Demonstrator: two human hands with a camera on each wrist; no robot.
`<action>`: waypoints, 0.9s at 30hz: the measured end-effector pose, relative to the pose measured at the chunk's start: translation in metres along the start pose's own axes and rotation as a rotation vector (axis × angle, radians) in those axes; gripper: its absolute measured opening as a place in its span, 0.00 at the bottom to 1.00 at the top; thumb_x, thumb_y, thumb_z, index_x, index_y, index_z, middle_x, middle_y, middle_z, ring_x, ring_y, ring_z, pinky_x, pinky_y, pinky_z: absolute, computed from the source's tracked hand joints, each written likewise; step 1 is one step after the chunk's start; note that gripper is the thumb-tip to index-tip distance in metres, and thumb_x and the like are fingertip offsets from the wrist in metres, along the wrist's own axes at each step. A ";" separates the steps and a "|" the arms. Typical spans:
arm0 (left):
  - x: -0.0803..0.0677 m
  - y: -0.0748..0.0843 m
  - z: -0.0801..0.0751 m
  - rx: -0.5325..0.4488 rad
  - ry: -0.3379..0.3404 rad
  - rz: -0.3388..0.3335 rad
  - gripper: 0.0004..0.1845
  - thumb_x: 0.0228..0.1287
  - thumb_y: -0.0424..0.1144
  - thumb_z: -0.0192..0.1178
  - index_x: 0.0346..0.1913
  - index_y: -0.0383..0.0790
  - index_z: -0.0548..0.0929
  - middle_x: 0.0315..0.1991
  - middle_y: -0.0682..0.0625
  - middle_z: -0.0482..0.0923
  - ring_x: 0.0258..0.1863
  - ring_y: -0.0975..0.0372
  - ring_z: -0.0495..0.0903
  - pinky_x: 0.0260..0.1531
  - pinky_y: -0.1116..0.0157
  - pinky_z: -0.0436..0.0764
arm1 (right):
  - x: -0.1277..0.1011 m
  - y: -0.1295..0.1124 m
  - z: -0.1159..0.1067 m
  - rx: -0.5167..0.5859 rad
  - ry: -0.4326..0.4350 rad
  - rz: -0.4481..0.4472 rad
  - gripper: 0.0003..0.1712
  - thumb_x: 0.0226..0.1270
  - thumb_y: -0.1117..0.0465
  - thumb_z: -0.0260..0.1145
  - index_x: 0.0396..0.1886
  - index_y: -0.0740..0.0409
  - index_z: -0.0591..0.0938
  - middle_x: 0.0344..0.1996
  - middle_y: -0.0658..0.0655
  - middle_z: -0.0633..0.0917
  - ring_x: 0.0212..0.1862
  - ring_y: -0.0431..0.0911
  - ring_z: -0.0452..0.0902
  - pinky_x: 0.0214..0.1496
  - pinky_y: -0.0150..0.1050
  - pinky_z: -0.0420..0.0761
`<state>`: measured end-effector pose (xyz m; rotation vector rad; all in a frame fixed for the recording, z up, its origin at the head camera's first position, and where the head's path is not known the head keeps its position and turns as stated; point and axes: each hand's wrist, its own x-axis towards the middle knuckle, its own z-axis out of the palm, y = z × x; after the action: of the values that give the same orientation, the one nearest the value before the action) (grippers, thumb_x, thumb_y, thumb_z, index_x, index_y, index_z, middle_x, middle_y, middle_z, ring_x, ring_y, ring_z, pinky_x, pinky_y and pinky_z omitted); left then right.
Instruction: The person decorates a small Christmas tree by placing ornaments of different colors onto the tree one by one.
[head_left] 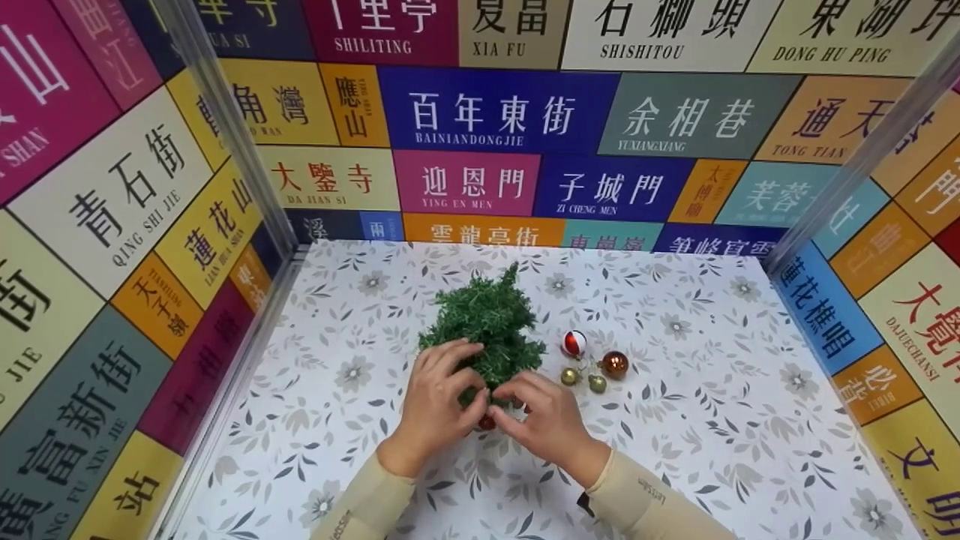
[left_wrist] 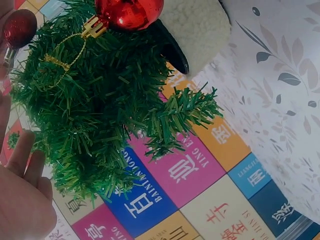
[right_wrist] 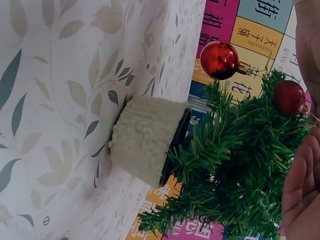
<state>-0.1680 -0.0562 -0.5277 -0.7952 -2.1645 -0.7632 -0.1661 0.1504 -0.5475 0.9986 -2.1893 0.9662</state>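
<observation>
Both my hands are together at the near side of the small green tree (head_left: 487,326). My left hand (head_left: 437,401) has fingers curled over the lower left branches, thumb toward the middle. My right hand (head_left: 546,420) sits just beside it, fingertips meeting the left thumb at a small red ball (head_left: 487,423) low on the tree. Looks like a pinch between the two hands at that ball; which fingers actually hold it, I can't tell from the head view.

Left wrist view: glossy red bauble (left_wrist: 129,12) with a gold cap hangs on a gold thread against the branches, a darker matte red bauble (left_wrist: 19,27) beside it at the frame edge. My fingers (left_wrist: 22,165) lie along the foliage there. Right wrist view: the tree stands in a cream fleece-wrapped base (right_wrist: 145,140) on the tablecloth (right_wrist: 60,100), both red baubles seen on the branches.

Tree is upright, mid-table. Just right of it, loose on the cloth: a red-and-white ball (head_left: 574,343), a copper ball (head_left: 615,364), two small gold balls (head_left: 570,376), close together, clear of my hands.

Floral-print cloth, walls of coloured street-name panels (head_left: 495,112) on three sides.
</observation>
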 end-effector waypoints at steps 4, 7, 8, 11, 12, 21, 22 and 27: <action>0.001 0.001 0.001 -0.016 -0.014 -0.006 0.04 0.58 0.39 0.67 0.27 0.49 0.84 0.58 0.47 0.79 0.62 0.51 0.74 0.61 0.48 0.67 | 0.002 0.001 0.003 0.003 0.019 -0.012 0.02 0.63 0.59 0.71 0.35 0.47 0.86 0.33 0.40 0.81 0.30 0.36 0.77 0.31 0.28 0.77; 0.002 0.001 0.001 -0.022 -0.018 -0.010 0.04 0.57 0.39 0.67 0.27 0.49 0.84 0.58 0.48 0.79 0.62 0.52 0.74 0.62 0.49 0.66 | 0.001 0.001 0.004 0.034 0.032 -0.009 0.02 0.63 0.60 0.69 0.34 0.48 0.85 0.32 0.40 0.81 0.29 0.36 0.77 0.28 0.29 0.77; 0.002 0.002 0.001 -0.023 -0.017 -0.011 0.04 0.57 0.39 0.67 0.27 0.49 0.84 0.58 0.48 0.79 0.62 0.52 0.74 0.62 0.49 0.66 | 0.000 0.001 0.005 0.046 0.038 -0.006 0.02 0.63 0.61 0.69 0.34 0.48 0.85 0.32 0.41 0.81 0.29 0.36 0.77 0.27 0.30 0.77; 0.003 0.003 0.001 -0.020 -0.018 -0.018 0.03 0.56 0.39 0.67 0.27 0.48 0.85 0.58 0.48 0.79 0.62 0.54 0.73 0.62 0.50 0.66 | -0.002 0.001 0.006 0.067 0.046 0.001 0.07 0.58 0.62 0.71 0.36 0.47 0.85 0.33 0.41 0.81 0.28 0.37 0.77 0.27 0.30 0.77; 0.004 0.003 0.001 -0.020 -0.020 -0.020 0.03 0.56 0.39 0.67 0.27 0.48 0.85 0.58 0.49 0.79 0.62 0.54 0.73 0.62 0.50 0.66 | -0.002 0.002 0.006 0.069 0.048 0.002 0.08 0.57 0.63 0.72 0.36 0.47 0.85 0.33 0.41 0.81 0.28 0.38 0.77 0.27 0.29 0.77; 0.005 0.002 0.001 0.017 -0.036 -0.014 0.04 0.55 0.39 0.67 0.25 0.49 0.84 0.58 0.49 0.79 0.62 0.54 0.73 0.62 0.51 0.66 | 0.000 0.004 0.004 0.003 0.060 0.002 0.03 0.63 0.62 0.67 0.32 0.48 0.83 0.31 0.40 0.80 0.27 0.34 0.73 0.27 0.26 0.74; 0.004 0.002 0.001 0.029 -0.036 -0.013 0.05 0.55 0.39 0.66 0.25 0.49 0.84 0.58 0.48 0.79 0.62 0.53 0.73 0.62 0.51 0.66 | 0.000 0.004 0.004 0.002 0.062 0.013 0.04 0.63 0.62 0.67 0.32 0.47 0.82 0.30 0.40 0.79 0.26 0.34 0.72 0.27 0.26 0.73; 0.005 -0.001 0.000 0.086 -0.017 -0.009 0.05 0.55 0.38 0.65 0.23 0.48 0.83 0.57 0.47 0.80 0.61 0.52 0.74 0.62 0.50 0.68 | 0.005 0.008 0.004 -0.011 0.074 0.067 0.09 0.61 0.65 0.68 0.30 0.45 0.80 0.28 0.40 0.76 0.25 0.33 0.70 0.27 0.26 0.72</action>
<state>-0.1709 -0.0552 -0.5243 -0.7504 -2.2020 -0.6657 -0.1764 0.1494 -0.5491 0.8752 -2.1761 1.0039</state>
